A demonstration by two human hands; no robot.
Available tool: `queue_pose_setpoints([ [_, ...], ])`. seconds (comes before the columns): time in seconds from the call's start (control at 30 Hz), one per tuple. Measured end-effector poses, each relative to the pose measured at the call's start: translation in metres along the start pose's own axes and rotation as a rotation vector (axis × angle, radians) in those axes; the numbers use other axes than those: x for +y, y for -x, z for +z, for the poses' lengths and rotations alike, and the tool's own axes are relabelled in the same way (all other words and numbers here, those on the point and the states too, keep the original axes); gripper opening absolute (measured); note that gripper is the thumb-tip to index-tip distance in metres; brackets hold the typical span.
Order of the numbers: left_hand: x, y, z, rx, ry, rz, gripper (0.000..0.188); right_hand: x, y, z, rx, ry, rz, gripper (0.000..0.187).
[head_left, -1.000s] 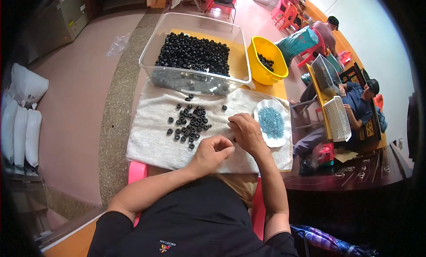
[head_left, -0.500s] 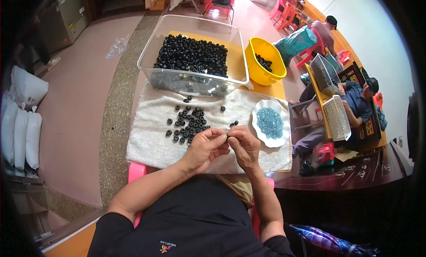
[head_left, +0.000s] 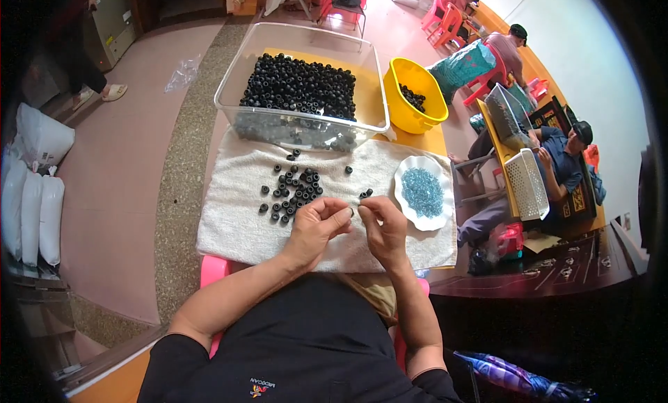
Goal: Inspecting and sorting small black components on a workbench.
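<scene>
My left hand (head_left: 319, 228) is closed in a pinch above the white towel (head_left: 229, 222), with the edge of a small dark piece showing at its fingertips. Just right of it, my right hand (head_left: 385, 226) has thumb and forefinger brought together; whatever they hold is too small to make out. A narrow gap separates the two hands. Loose black ring-shaped pieces (head_left: 292, 194) lie in a cluster beyond my left hand. A couple more black pieces (head_left: 366, 194) rest beyond my right fingertips. On the right, a white scalloped dish (head_left: 400, 189) holds many small clear-blue pieces (head_left: 422, 192).
A clear plastic bin (head_left: 306, 128) full of black pieces stands at the towel's far edge. Beside it is a yellow tub (head_left: 395, 79) with more of them. Full white sacks (head_left: 50, 219) stand at far left. Another person (head_left: 560, 152) sits at a table to the right.
My hands, touching at the fingertips before, have drawn slightly apart. At far left, a person's legs and shoes have come further into view.
</scene>
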State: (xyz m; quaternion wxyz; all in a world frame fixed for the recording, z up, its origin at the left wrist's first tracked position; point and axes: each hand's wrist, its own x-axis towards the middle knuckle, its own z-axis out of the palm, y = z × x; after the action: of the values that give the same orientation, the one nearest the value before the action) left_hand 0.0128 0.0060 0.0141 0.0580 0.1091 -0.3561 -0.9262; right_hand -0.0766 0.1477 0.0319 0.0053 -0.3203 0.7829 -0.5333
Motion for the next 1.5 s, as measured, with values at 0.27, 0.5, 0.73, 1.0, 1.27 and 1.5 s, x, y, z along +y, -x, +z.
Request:
queue_pose_setpoints([
  [0.27,-0.006,-0.008,-0.007,0.067,-0.004,0.06,0.014,0.012,-0.017,-0.01,-0.234,0.727,-0.414,0.015],
  [0.5,0.001,-0.01,-0.008,0.124,-0.007,0.052,0.011,0.003,-0.021,-0.029,-0.024,0.524,-0.379,0.021],
  [0.73,-0.001,-0.01,-0.008,0.106,-0.01,0.051,0.01,0.019,-0.017,-0.07,0.12,0.567,-0.339,0.019],
  [1.0,-0.003,-0.007,-0.007,0.075,-0.045,0.031,0.009,0.039,-0.01,-0.102,0.161,0.756,-0.259,0.013],
  [1.27,-0.007,-0.006,-0.007,0.052,-0.077,-0.014,0.01,0.048,-0.012,-0.101,0.081,0.771,-0.226,0.015],
  [1.5,-0.006,-0.004,-0.003,0.054,-0.088,-0.037,0.011,0.038,-0.013,-0.096,-0.047,0.837,-0.074,0.012],
])
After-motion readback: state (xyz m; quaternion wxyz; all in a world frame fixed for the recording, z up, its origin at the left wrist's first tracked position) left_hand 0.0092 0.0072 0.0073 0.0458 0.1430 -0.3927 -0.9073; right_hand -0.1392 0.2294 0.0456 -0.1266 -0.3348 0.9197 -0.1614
